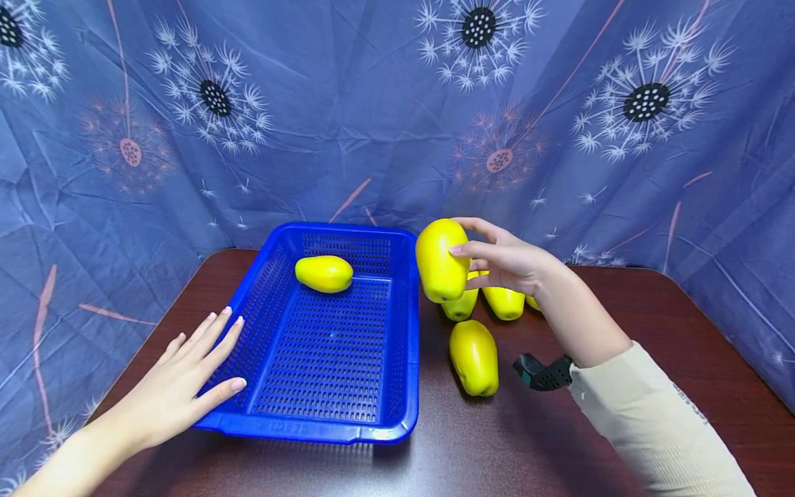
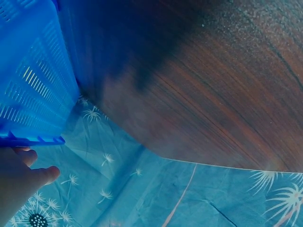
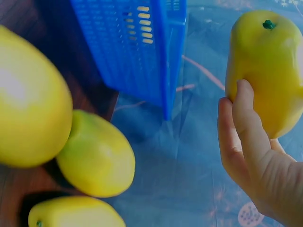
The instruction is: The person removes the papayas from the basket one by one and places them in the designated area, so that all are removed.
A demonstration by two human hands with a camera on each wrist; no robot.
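My right hand (image 1: 506, 259) holds a yellow papaya (image 1: 442, 259) up beside the right rim of a blue plastic basket (image 1: 323, 431). In the right wrist view, fingers wrap the side of this held papaya (image 3: 265, 61), its green stem end uppermost. My left hand (image 1: 180, 386) lies over the basket's left rim with its fingers spread and straight. Part of that hand (image 2: 23, 175) shows beside the rim in the left wrist view. Inside the basket, one papaya (image 1: 324, 274) lies on its side near the back wall.
Right of the basket, a papaya (image 1: 474, 357) lies on the dark wooden table (image 1: 497, 449). Behind it are several more, including one papaya (image 1: 504, 304) partly hidden by my right hand. A blue dandelion-patterned cloth (image 1: 348, 138) hangs behind the table.
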